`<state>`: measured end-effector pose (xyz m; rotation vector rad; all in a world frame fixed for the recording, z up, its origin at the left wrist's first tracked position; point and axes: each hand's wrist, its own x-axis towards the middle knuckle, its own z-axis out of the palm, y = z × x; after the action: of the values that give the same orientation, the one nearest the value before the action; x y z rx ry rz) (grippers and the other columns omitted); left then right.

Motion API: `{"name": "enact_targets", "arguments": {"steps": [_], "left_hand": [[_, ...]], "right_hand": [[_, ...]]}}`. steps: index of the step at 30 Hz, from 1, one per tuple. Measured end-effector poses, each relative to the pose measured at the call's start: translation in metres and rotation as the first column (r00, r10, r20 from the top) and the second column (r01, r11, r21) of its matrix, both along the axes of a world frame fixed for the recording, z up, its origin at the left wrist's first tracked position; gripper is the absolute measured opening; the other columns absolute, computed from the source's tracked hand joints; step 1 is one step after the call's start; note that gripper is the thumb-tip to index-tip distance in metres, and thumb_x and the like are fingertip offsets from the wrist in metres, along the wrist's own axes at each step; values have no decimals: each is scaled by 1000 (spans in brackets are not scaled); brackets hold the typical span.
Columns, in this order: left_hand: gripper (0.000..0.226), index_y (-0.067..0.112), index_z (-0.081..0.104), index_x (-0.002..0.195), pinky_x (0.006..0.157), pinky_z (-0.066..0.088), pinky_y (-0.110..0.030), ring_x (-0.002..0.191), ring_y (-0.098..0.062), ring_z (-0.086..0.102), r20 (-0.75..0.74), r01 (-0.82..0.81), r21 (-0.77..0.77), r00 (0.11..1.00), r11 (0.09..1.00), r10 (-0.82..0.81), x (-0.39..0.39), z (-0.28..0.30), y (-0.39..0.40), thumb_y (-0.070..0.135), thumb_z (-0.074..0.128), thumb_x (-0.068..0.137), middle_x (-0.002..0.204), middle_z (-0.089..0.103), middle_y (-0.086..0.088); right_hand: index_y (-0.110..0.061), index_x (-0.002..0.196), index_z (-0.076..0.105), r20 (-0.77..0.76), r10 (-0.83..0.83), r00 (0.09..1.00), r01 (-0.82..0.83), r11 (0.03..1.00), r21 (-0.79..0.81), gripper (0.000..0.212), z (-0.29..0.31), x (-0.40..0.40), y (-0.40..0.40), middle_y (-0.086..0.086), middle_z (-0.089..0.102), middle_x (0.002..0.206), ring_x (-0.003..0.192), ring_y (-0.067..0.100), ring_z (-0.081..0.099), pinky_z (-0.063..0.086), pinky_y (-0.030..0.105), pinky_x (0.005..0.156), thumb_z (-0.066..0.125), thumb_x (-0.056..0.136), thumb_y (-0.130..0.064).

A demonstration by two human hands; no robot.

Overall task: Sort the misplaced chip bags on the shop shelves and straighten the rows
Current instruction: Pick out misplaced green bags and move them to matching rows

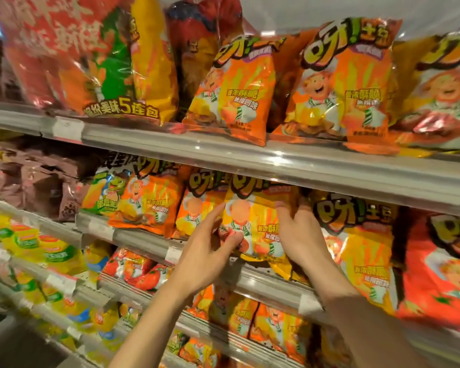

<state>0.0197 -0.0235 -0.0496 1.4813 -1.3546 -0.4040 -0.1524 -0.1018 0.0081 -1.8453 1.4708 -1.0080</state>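
Observation:
An orange chip bag (pixel 252 221) with a cartoon chef stands at the front of the middle shelf. My left hand (pixel 210 248) pinches its lower left edge between thumb and fingers. My right hand (pixel 300 235) lies against its right side, fingers reaching behind the top. More orange bags of the same kind flank it: one to the left (pixel 149 200), one to the right (pixel 361 248). A green-and-yellow bag (pixel 106 192) stands at the row's left end.
The upper shelf (pixel 250 155) carries orange chef bags (pixel 237 88) and a large multipack (pixel 91 62). Brown bags (pixel 37 179) sit at the left. A red tomato bag (pixel 441 274) is at the right. Lower shelves (pixel 263 285) hold yellow and orange bags.

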Motion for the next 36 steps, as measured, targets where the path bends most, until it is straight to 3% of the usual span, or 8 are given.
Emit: {"name": "enact_targets", "arguments": {"steps": [4,10,13,16,21,27,32,36], "left_hand": [[71,52,32,148,101,51,-46,116,-13,62,11,20,-5,1000,1000,-20,2,-10,-20,64,63,86,123,65,0],[64,47,30,152,93,45,-33,104,-5,53,285,-30,-73,957,997,50,-5,-14,-19,63,52,94,101,64,15],[67,47,19,154,99,36,-31,115,-5,39,418,-78,-52,904,996,93,-7,-18,-16,70,40,95,110,59,19],[70,40,11,158,107,33,-32,126,-9,36,506,-105,-40,855,994,111,-7,-24,-18,71,29,97,135,53,13],[73,32,5,160,110,31,-31,130,-9,32,557,-138,-31,820,990,132,-10,-25,-16,69,19,99,147,43,11],[62,33,12,159,114,23,-21,139,-7,28,498,-100,-77,858,992,126,-15,-27,-3,54,32,104,152,36,10],[51,24,40,152,112,36,-31,136,-9,39,478,-42,-217,867,975,143,9,-22,-2,42,46,104,147,43,8],[48,19,48,146,107,41,-37,131,-17,46,485,18,-311,863,950,143,47,-8,-2,37,50,102,143,47,2]], "right_hand": [[-5,133,44,-146,-7,989,-3,998,-65,46,5,-1,6,23,55,129,114,41,55,45,42,91,40,103,-40],[-19,158,12,-568,73,820,-242,943,-227,59,-4,-16,21,8,13,163,151,26,12,16,37,123,35,106,-33],[-18,158,20,-687,14,727,-331,883,-333,60,-20,-19,23,11,23,162,150,30,19,18,41,124,41,104,-35],[-13,155,31,-711,-70,700,-370,816,-444,62,-40,-18,20,16,36,157,144,35,35,29,48,119,48,100,-34],[-15,159,19,-732,-82,676,-383,810,-444,63,-51,-16,17,15,25,163,150,34,24,27,50,120,27,102,-40],[-20,160,1,-757,-81,648,-394,815,-425,65,-53,-19,15,10,5,168,154,29,6,16,53,122,22,104,-43],[-23,160,15,-727,-90,680,-329,849,-413,63,-46,-9,22,9,19,166,153,29,14,11,53,120,23,101,-44],[-17,153,35,-616,-144,774,-230,843,-486,61,-39,21,37,12,34,159,148,31,27,10,47,121,30,99,-45]]}}
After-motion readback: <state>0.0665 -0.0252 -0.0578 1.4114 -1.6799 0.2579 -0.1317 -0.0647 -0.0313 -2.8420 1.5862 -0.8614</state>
